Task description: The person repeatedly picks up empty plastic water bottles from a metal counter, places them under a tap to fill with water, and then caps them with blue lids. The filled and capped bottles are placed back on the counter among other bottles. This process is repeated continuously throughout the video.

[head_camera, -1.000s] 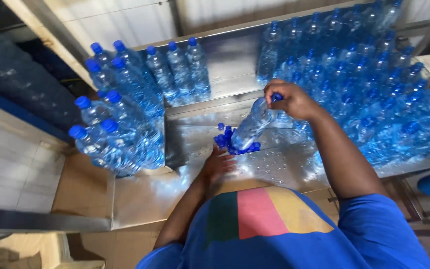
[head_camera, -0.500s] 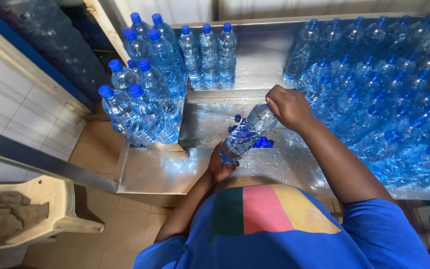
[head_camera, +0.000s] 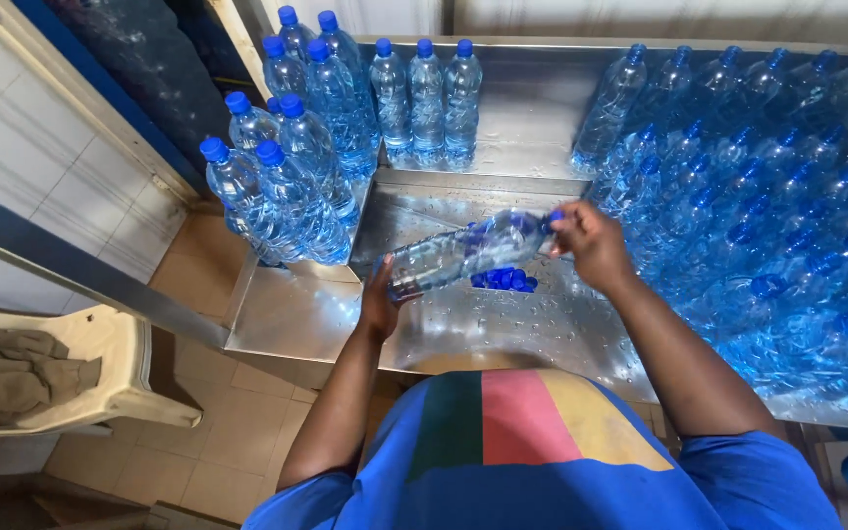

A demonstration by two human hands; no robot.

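Observation:
A clear plastic water bottle (head_camera: 463,251) lies almost level above the wet steel table (head_camera: 296,319). My left hand (head_camera: 380,304) cups its base from below. My right hand (head_camera: 591,240) grips the neck end, covering the blue cap. Under the bottle, a small heap of loose blue caps (head_camera: 504,280) rests on the steel. Both arms reach out from my blue shirt with its green, pink and yellow panel.
Capped filled bottles (head_camera: 291,186) stand in a cluster at the left, and three more (head_camera: 426,98) line the back. A dense mass of bottles (head_camera: 768,206) fills the right side. A beige plastic chair (head_camera: 71,378) with cloth on it sits at lower left on the tiled floor.
The bottle has tipped from steeply slanted to almost level, its base swinging left into my left hand. My view has shifted, so the chair and the floor show more.

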